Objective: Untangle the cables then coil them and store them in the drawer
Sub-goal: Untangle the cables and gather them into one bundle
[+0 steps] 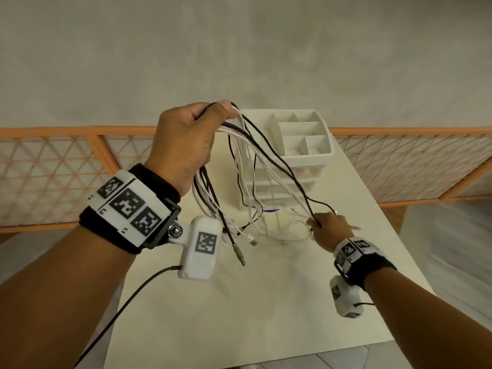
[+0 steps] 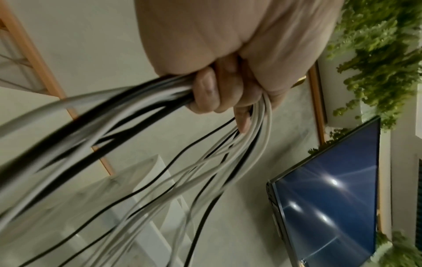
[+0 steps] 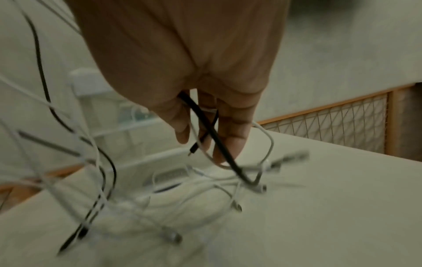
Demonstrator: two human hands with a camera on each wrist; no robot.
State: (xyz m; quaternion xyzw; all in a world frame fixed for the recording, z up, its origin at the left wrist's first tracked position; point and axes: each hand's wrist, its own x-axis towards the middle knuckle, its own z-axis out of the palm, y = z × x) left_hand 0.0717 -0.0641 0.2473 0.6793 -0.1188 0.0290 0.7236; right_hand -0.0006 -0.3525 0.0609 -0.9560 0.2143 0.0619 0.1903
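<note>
Gripping the cables, left hand high, right hand pinches one.

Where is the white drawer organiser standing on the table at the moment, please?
In the head view the white drawer organiser stands at the far end of the table, behind the hanging cables and right of the raised left hand.
</note>
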